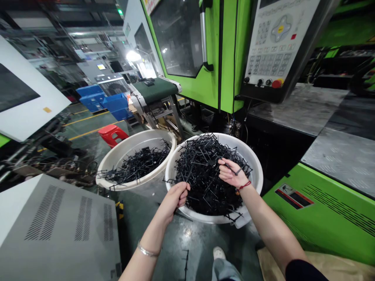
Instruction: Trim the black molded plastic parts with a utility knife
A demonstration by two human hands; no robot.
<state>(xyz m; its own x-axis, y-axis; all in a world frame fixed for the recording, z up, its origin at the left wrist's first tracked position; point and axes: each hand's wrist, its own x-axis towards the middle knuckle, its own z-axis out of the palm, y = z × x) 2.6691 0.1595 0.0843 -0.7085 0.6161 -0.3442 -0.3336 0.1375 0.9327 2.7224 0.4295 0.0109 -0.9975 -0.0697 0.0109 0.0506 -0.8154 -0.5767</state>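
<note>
A round white tub [258, 171] is heaped with thin, branching black plastic sprues [205, 171]. Over the right side of the heap, my right hand [231, 174] is closed on a black plastic sprue [238, 171], with a stick of it showing across the fingers. My left hand [178, 196] is at the tub's near left rim, fingers curled tight. What it pinches, if anything, is hidden behind the fingers. Left of this tub stands a second, cream-coloured tub [109, 166] with more black sprues [143, 162] in it.
A green machine [228, 58] with a control panel [272, 47] rises behind the tubs. A conveyor belt [156, 89], blue crates [117, 105] and a red stool [113, 134] are further left. A grey cabinet [67, 230] stands near left. One black piece [186, 261] lies on the floor.
</note>
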